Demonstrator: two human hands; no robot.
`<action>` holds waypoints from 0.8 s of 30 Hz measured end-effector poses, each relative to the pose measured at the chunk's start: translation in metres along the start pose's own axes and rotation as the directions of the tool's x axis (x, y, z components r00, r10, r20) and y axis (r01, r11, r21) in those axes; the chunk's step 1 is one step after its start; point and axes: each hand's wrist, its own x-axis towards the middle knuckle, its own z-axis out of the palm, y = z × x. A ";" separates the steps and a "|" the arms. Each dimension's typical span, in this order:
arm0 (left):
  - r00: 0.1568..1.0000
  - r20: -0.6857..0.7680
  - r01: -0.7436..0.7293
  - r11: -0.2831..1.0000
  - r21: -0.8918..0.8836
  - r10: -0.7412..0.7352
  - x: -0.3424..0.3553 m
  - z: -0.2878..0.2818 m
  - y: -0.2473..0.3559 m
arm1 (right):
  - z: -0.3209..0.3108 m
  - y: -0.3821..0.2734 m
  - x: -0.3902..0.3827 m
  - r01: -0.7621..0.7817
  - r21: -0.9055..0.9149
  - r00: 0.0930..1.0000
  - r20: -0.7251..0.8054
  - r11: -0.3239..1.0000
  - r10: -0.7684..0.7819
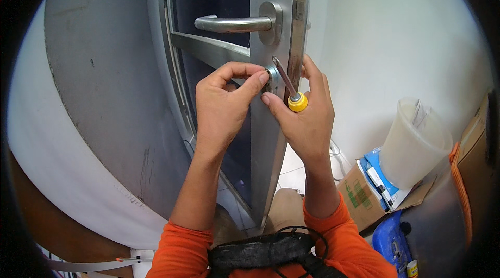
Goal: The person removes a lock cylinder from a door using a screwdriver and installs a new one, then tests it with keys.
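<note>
The space around the lock cylinder (271,79) is being crowded by both hands and the screwdriver (289,86). Access from above is being blocked by the lever handle (234,24). Free room is being left right of the door edge (297,43), along the white wall (396,38).

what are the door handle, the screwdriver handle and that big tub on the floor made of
Door handle: looks like brushed metal, probably stainless steel, going by its dull grey satin sheen, which matches the door.
Screwdriver: the handle end looks like glossy yellow plastic; the shaft is bare shiny metal. The right hand covers the rest.
Tub: seems translucent milky plastic, since its contents show faintly through the wall.
</note>
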 end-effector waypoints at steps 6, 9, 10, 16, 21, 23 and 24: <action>0.965 -0.064 -0.208 0.893 0.399 0.253 -0.006 0.007 0.015 | 0.001 -0.001 0.000 0.006 -0.027 1.000 -0.007 1.000 -0.006; 0.990 -0.028 -0.119 0.925 0.362 0.139 -0.004 0.008 0.025 | 0.000 0.001 0.000 -0.016 -0.031 1.000 -0.005 0.999 0.016; 0.992 -0.025 -0.112 0.940 0.321 0.126 -0.003 0.007 0.025 | -0.001 -0.001 0.000 -0.029 -0.027 1.000 0.000 0.999 0.029; 0.993 -0.012 -0.110 0.960 0.259 0.117 0.004 0.004 0.018 | -0.001 0.000 0.000 -0.073 0.041 0.997 0.004 0.996 0.073; 0.989 -0.078 -0.110 0.974 0.197 0.127 -0.001 0.007 0.009 | 0.001 0.003 -0.001 -0.044 0.008 0.999 -0.008 0.999 0.044; 0.991 -0.062 -0.104 0.984 0.147 0.114 -0.001 0.005 0.005 | 0.001 0.000 -0.001 -0.057 0.018 0.998 -0.001 0.998 0.057; 0.993 -0.054 -0.101 0.987 0.122 0.108 -0.001 0.005 0.004 | 0.001 -0.001 -0.001 -0.062 0.030 0.998 0.002 0.998 0.062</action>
